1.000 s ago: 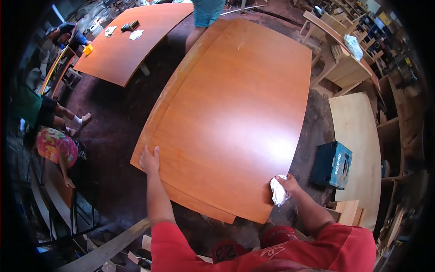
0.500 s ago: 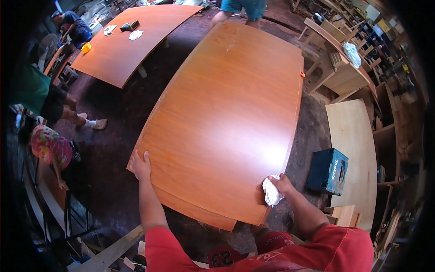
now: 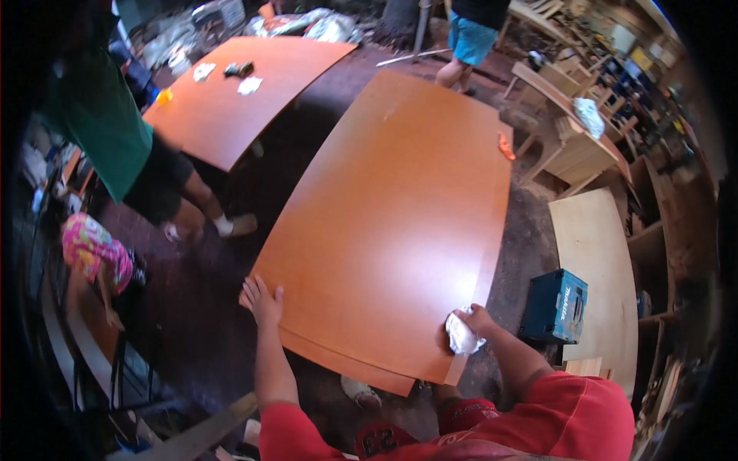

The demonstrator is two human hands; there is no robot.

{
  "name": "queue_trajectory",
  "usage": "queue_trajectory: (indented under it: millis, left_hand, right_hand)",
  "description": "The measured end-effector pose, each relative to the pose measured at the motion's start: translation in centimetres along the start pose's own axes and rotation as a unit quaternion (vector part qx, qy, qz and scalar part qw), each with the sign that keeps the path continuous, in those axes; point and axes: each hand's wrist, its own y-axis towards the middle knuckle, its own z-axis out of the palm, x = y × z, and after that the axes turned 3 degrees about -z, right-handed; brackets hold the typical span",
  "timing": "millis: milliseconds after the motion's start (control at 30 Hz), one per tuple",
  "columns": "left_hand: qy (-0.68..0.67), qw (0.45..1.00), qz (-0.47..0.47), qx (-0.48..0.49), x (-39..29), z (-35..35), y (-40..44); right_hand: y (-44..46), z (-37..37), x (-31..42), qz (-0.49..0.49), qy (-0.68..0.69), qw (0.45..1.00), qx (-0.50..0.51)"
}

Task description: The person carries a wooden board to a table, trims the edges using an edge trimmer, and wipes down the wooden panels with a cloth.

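Before me lies a large reddish-brown wooden panel [image 3: 377, 223] with a glossy patch of light near its right side. Another panel [image 3: 361, 370] lies under it, its edge jutting out along the near and right sides. At the near left corner my left hand [image 3: 264, 301] rests on the panel's edge with fingers spread. My right hand [image 3: 477, 320] is closed around a crumpled white cloth [image 3: 463, 338] at the near right corner, where the cloth touches the panel. An orange thing [image 3: 505, 146] sits at the far right edge.
A teal toolbox [image 3: 555, 307] and a pale board [image 3: 596, 230] stand to the right. Another brown panel [image 3: 254, 115] is at the far left. A person in green [image 3: 108, 123] stands left, one in patterned clothes [image 3: 96, 250] below, another in blue shorts [image 3: 470, 40] beyond.
The top panel has shifted left against the one below, baring a wider strip along the right edge. The person in green has stepped rightward; the person in blue shorts has moved right.
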Motion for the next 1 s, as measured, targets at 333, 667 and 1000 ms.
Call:
queue_trajectory:
  millis: [333,667,1000]
  left_hand:
    - [0.023,0.96,0.183,0.211,-3.7,-0.6,-18.3]
    - [-0.001,0.874,0.219,0.434,-1.4,-5.6,-26.9]
    - [-0.078,0.905,0.127,0.4,-2.8,-8.7,-27.4]
  right_hand:
    - [-17.8,-1.8,-14.9,0.053,-0.152,0.986,0.038]
    - [-23.8,0.3,-24.8,0.073,-0.116,0.99,0.016]
    - [-21.0,-5.9,-18.5,-0.002,-0.078,0.996,0.029]
